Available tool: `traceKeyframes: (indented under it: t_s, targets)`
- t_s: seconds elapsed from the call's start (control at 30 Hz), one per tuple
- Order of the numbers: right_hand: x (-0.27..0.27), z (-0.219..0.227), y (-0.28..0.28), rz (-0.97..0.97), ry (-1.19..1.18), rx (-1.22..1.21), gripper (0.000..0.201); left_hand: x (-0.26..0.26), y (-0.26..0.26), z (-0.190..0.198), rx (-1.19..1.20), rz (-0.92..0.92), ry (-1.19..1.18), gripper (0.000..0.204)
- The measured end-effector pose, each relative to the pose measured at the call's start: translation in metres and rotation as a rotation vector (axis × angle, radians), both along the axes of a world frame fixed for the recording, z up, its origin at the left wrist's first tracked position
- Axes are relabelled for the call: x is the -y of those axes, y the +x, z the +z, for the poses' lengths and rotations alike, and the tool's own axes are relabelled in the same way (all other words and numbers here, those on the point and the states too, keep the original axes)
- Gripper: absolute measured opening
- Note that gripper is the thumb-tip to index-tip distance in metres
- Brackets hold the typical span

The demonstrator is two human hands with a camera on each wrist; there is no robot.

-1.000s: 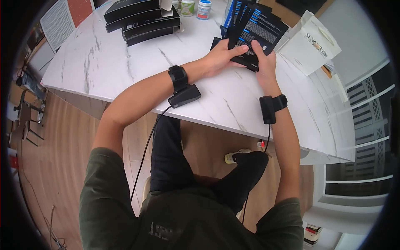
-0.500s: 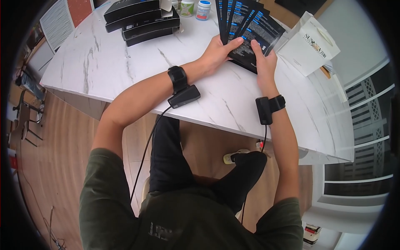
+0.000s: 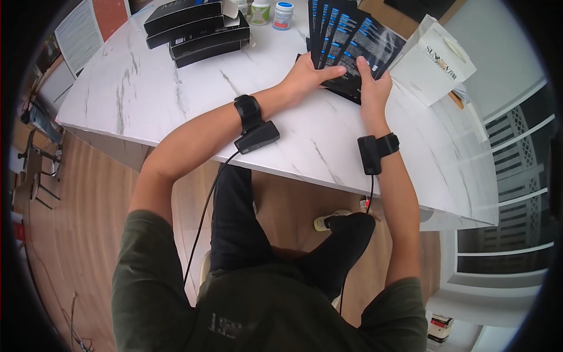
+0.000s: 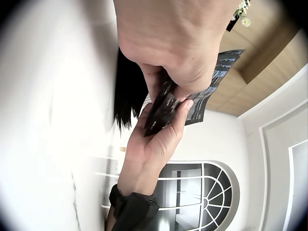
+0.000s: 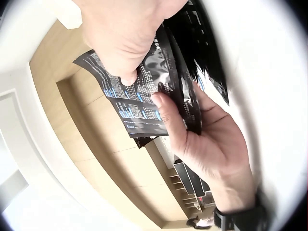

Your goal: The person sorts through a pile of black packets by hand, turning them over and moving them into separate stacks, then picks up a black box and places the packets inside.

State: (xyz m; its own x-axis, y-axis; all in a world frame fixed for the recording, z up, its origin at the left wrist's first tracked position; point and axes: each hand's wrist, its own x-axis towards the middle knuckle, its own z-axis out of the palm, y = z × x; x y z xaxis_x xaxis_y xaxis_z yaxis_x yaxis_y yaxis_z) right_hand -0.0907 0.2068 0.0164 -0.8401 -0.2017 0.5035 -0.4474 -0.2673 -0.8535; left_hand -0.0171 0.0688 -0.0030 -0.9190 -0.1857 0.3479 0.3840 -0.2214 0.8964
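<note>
In the head view, a fan of black foil sachets [image 3: 350, 50] with white and blue print is held above the far part of the white marbled table. My left hand [image 3: 305, 77] grips the fan's lower left side, its thumb lying across the front. On the lower right my right hand [image 3: 374, 92] pinches the sachets, thumb on the printed face and fingers behind. The right wrist view shows the overlapping sachets [image 5: 144, 96] close up, with the left thumb [image 5: 171, 118] pressed on them. In the left wrist view the left hand [image 4: 173, 43] hides part of the bundle.
Opened black boxes [image 3: 202, 32] are stacked at the table's back left, with a green-and-white bottle [image 3: 259, 13] and a blue-capped bottle [image 3: 282, 16] beside them. A white paper bag [image 3: 434, 61] stands right of the hands. Cables trail from both wrist cameras [image 3: 369, 155].
The sachets have spread into a wider fan, its left part shifting left and upright. My left thumb stays on the front, and the right hand keeps its pinch with only a slight shift.
</note>
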Motion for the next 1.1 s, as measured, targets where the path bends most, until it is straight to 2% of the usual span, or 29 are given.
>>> traceKeyframes:
  t_s: [0.07,0.17,0.2,0.23,0.3,0.37,0.4,0.43,0.47,0.5,0.57,0.63,0.67,0.73,0.77,0.8,0.87,0.97,1.07,1.1]
  targets:
    - [-0.001,-0.003,-0.003,0.035,0.079,0.0,0.039,0.0,0.0,-0.002,-0.027,0.016,-0.037,0.024]
    - [-0.003,-0.008,-0.022,-0.159,0.015,-0.206,0.044,0.001,0.002,-0.002,-0.023,0.023,0.006,0.027]
    - [-0.013,0.006,-0.016,-0.244,0.056,-0.271,0.045,0.002,0.0,-0.002,-0.023,0.041,-0.01,0.027]
    - [-0.022,0.018,-0.006,-0.141,0.012,-0.314,0.042,0.003,-0.001,-0.002,-0.022,0.063,-0.022,0.027]
    - [-0.048,0.054,0.054,0.086,-0.055,-0.378,0.037,0.004,-0.004,-0.005,-0.095,0.07,-0.015,0.026]
    - [-0.085,0.055,0.103,0.515,0.206,-0.445,0.027,0.004,-0.009,-0.01,-0.138,0.082,-0.012,0.026]
    - [-0.094,0.055,0.125,0.792,0.428,-0.5,0.021,0.005,-0.012,-0.011,-0.142,0.087,-0.015,0.026]
    - [-0.097,0.055,0.149,1.06,0.751,-0.341,0.022,0.002,-0.011,-0.013,-0.136,0.088,-0.017,0.026]
    - [-0.098,0.028,0.164,1.21,0.871,-0.156,0.023,-0.002,-0.006,-0.008,-0.166,0.053,-0.003,0.021]
    - [-0.103,-0.011,0.174,1.358,0.982,0.028,0.024,-0.005,-0.002,-0.002,-0.203,0.022,0.006,0.026]
    - [-0.124,-0.103,0.18,1.445,1.24,0.204,0.034,0.0,0.004,-0.001,-0.136,0.037,-0.008,0.023]
    - [-0.171,-0.24,0.175,1.344,1.609,-0.042,0.048,-0.008,0.004,-0.004,-0.103,0.099,-0.002,0.025]
    - [-0.18,-0.304,0.171,1.531,1.675,-0.037,0.059,-0.007,0.001,-0.008,-0.103,0.111,-0.042,0.026]
    - [-0.19,-0.334,0.186,1.359,1.617,-0.084,0.052,-0.007,-0.001,-0.011,-0.179,0.12,-0.046,0.023]
    - [-0.194,-0.396,0.192,1.64,1.813,-0.216,0.052,-0.007,0.002,-0.01,-0.132,0.101,-0.073,0.023]
    - [-0.209,-0.424,0.208,1.599,1.485,0.03,0.045,-0.009,0.003,-0.008,-0.077,0.091,-0.046,0.023]
    - [-0.196,-0.435,0.217,1.69,1.58,0.175,0.045,-0.01,0.005,-0.007,-0.041,0.13,-0.083,0.023]
    - [-0.173,-0.446,0.204,1.748,1.682,0.302,0.045,-0.011,0.015,0.003,0.159,0.053,-0.031,0.031]
    - [-0.15,-0.446,0.182,1.773,1.689,0.385,0.045,-0.012,0.015,-0.002,0.085,0.135,-0.073,0.038]
    - [-0.143,-0.445,0.175,1.778,1.683,0.411,0.046,-0.01,0.017,0.001,0.134,0.122,-0.04,0.036]
